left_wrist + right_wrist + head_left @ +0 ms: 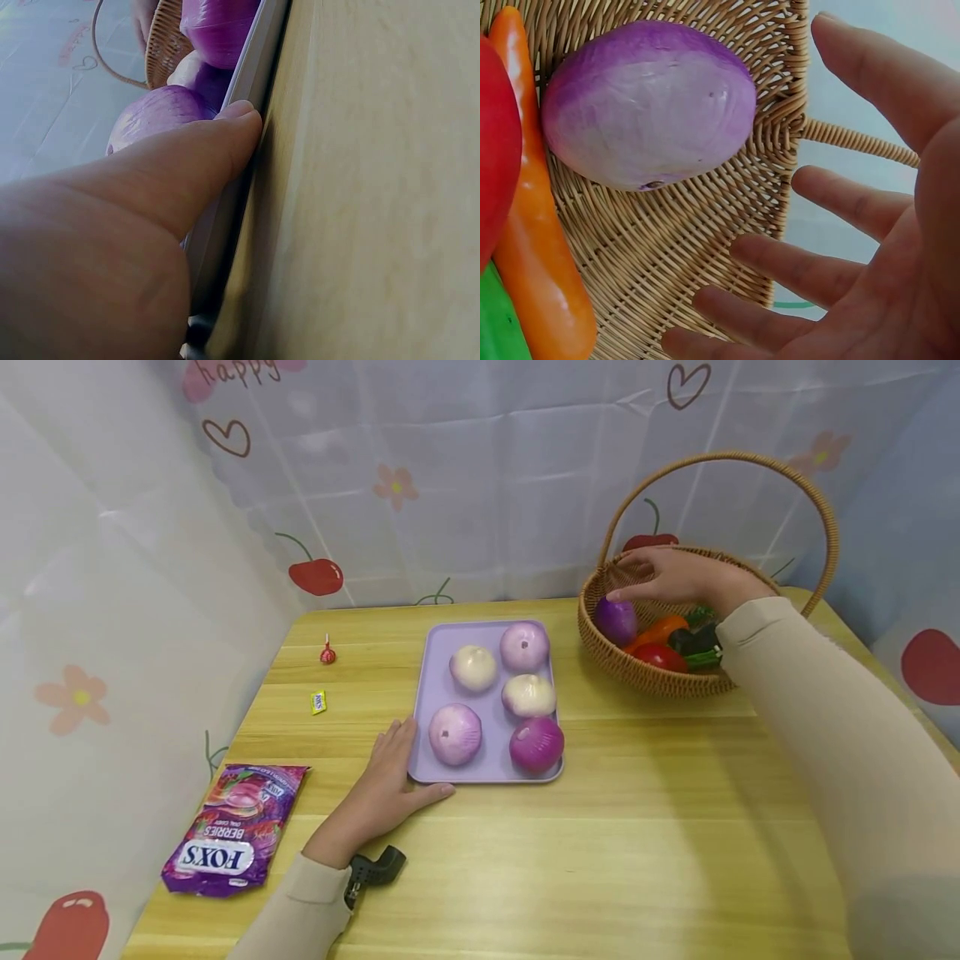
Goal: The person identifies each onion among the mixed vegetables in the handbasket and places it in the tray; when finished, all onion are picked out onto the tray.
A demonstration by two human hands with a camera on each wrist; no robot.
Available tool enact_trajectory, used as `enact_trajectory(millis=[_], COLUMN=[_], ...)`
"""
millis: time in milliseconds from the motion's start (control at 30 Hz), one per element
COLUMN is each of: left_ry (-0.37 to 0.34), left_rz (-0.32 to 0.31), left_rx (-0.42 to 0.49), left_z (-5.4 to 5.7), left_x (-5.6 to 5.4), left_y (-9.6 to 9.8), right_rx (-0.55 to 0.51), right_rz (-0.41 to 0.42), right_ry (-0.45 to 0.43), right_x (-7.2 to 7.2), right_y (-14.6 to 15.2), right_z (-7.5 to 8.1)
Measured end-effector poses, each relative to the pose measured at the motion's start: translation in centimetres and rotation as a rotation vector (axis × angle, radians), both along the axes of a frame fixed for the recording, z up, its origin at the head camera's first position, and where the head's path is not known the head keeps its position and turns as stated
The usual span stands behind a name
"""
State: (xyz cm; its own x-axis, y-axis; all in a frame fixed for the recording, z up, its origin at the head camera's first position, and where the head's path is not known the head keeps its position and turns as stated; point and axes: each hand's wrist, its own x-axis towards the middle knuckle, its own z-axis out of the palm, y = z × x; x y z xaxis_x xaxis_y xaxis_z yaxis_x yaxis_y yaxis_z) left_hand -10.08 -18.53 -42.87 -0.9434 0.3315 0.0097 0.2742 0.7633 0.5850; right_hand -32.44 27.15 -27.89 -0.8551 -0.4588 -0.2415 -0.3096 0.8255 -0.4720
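My right hand [670,578] hovers over the left part of a wicker basket [645,672], fingers spread. In the right wrist view a purple-and-white onion [652,105] lies inside the basket, apart from the fingers. My left hand [385,789] rests at the near left corner of a lilac tray [491,772], its fingers along the left side and its thumb by the front edge. In the left wrist view the thumb [187,161] touches the tray's rim. Several onions lie on the tray, among them a deep purple one [537,744] and a pale one [473,668].
Beside the onion in the basket are an orange carrot-shaped vegetable [660,631], a red tomato-like one [660,657] and green and dark ones. A tall handle [828,527] arches over the basket. At left lie a candy bag [232,831], a small yellow packet [318,702] and a red lollipop [327,654].
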Motion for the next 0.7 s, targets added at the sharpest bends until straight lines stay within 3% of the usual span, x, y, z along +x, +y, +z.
enact_trajectory(millis=[700], left_ry=[0.004], left_rz=[-0.003], left_rx=[-0.006], left_z=[-0.1], left_x=[0.0], left_y=[-0.1], right_rx=[-0.043], right_rz=[0.014], right_ry=[-0.131], right_x=[0.5], right_y=[-1.1], right_z=[-1.8])
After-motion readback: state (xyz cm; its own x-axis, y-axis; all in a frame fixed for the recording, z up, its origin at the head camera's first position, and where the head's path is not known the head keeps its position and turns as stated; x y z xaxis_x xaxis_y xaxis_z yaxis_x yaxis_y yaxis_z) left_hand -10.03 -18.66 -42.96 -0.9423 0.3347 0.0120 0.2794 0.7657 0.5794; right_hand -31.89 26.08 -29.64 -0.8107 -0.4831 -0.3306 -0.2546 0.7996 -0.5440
